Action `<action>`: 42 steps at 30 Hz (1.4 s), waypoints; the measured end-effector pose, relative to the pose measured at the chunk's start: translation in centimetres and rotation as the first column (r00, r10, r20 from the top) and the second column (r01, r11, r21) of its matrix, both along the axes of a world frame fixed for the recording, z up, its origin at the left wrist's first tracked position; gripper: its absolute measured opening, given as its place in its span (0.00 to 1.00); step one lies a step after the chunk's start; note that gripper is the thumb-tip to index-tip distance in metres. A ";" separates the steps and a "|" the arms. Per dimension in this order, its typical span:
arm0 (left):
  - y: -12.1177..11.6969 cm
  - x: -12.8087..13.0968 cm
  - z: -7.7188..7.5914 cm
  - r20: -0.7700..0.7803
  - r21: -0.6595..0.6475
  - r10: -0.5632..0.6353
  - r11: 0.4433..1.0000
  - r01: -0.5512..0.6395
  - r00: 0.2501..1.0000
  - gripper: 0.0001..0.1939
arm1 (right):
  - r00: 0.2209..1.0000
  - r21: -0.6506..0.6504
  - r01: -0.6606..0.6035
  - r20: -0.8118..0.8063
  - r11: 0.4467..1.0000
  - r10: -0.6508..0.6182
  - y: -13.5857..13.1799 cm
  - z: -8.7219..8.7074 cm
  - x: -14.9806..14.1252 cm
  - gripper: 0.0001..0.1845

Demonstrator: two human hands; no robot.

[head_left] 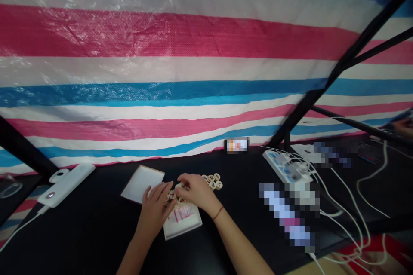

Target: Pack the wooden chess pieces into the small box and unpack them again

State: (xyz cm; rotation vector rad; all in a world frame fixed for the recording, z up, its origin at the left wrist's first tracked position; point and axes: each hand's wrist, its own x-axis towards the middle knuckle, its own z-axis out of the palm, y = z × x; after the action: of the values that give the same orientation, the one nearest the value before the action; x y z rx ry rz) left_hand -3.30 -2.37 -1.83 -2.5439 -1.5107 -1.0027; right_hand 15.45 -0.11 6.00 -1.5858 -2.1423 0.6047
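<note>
Over the white box (192, 224), the right hand (197, 191) is apparently pinching one disc (179, 185) while the left hand (156, 203), loosely spread, is seemingly steadying other discs (172, 195) inside.

i count one bare left hand (156, 204), one bare right hand (197, 191), two shallow white box halves (143, 182), one white multi-socket power strip (280, 166), one long white slab-shaped device (67, 185), and at least five round cream character-marked discs (219, 185), with more between the hands too covered to count.
</note>
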 end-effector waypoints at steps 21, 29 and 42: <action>-5.1 -1.7 0.4 0.236 -0.113 0.099 0.991 -0.073 0.967 0.08 | 0.774 -0.173 0.074 -0.611 0.982 -0.166 -2.7 -3.6 2.9 0.13; -5.4 -1.1 -0.4 0.146 -0.082 -0.050 0.995 0.062 0.988 0.05 | 0.763 -0.173 0.095 -0.620 0.980 -0.183 -3.4 -4.5 3.3 0.14; -4.2 -0.9 1.1 -0.172 -0.250 -0.188 0.958 0.142 0.967 0.05 | 0.789 -0.173 0.094 -0.587 0.980 -0.179 -4.1 -4.1 3.3 0.11</action>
State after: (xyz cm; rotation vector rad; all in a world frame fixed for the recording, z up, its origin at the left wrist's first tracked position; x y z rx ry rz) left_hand -4.15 -6.53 -0.75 -2.8725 -1.4623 -0.5909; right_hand 18.72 -4.19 1.90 -1.3508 -1.5202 1.0603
